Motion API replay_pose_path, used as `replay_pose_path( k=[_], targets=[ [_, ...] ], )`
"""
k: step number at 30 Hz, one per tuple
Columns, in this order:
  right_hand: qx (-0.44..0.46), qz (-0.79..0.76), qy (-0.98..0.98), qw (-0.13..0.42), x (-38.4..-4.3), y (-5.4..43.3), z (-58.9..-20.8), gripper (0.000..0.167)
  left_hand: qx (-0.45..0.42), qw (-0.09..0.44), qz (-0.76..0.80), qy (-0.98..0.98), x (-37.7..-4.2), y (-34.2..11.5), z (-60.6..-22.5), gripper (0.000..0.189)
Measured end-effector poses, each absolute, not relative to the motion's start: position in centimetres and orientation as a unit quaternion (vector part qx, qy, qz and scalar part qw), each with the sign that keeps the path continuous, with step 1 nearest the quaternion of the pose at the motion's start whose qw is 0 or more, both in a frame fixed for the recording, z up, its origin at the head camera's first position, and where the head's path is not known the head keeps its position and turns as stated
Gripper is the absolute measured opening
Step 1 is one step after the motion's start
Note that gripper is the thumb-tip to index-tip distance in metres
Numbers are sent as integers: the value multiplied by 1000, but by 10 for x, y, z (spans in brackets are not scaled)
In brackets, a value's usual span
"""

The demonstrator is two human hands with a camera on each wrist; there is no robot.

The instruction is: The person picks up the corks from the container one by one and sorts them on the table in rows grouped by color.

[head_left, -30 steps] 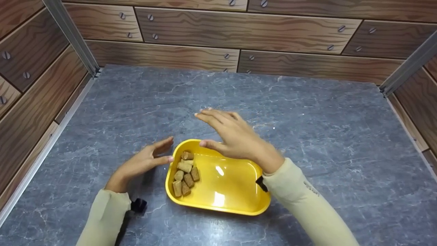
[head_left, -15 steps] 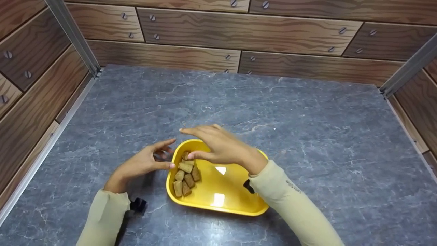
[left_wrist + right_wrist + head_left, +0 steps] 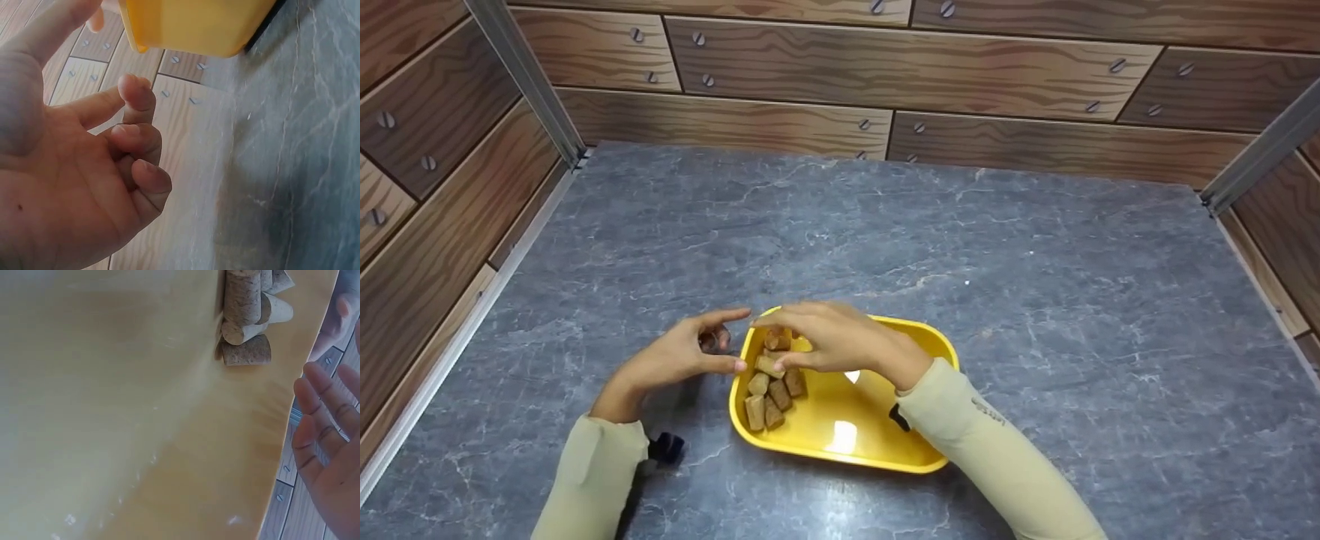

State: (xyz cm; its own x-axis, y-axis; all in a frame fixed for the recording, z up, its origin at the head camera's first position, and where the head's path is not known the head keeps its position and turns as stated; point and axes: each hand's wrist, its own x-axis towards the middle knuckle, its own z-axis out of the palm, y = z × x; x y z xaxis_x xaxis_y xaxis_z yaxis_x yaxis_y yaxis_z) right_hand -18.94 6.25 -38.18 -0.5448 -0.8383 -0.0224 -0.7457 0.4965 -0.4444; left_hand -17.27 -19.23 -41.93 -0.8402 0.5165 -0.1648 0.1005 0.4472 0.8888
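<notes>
A yellow tray (image 3: 877, 435) with rounded corners sits near the middle front of the tabletop. Several brown corks (image 3: 755, 412) lie bunched along its left end; the right wrist view shows these corks (image 3: 242, 301) close up. My left hand (image 3: 671, 352) is beside the left rim, thumb and index finger extended, the other fingers loosely bent. Its thumb tip is at the rim; whether they touch, I cannot tell. Over the far left part of the tray is my right hand (image 3: 847, 341), thumb above the corks, fingers relaxed near the far rim and partly hiding it. Neither hand holds anything.
The grey marbled tabletop (image 3: 1035, 337) surrounds the tray. Wood-patterned panels (image 3: 780, 124) stand at the back and both sides, with metal posts (image 3: 529, 82) at the corners. A black wrist device (image 3: 666, 448) hangs under the left sleeve.
My right hand has come down and left, from above the tray's far rim to over the corks. The left hand stays almost still, its fingers slightly more bent. The tray and corks have barely shifted.
</notes>
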Motion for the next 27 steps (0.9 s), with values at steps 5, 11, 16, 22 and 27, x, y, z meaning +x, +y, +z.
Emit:
replay_pose_path(
  k=[5,11,16,22,27],
  targets=[
    [-459,-186,859,133,-190,61,-384,55,185,216,496,820,-172,-191,-418,74],
    [-455,-166,862,153,-191,60,-387,49,186,218,499,818,-172,-190,-420,72],
    [-456,-160,860,167,-191,60,-389,49,187,219,503,815,-171,-191,-420,69],
    [-451,-145,865,166,-192,61,-392,49,191,225,507,810,-171,-190,-418,69],
    [-450,-131,867,171,-191,61,-392,49,194,229,504,810,-171,-189,-417,69]
  ],
)
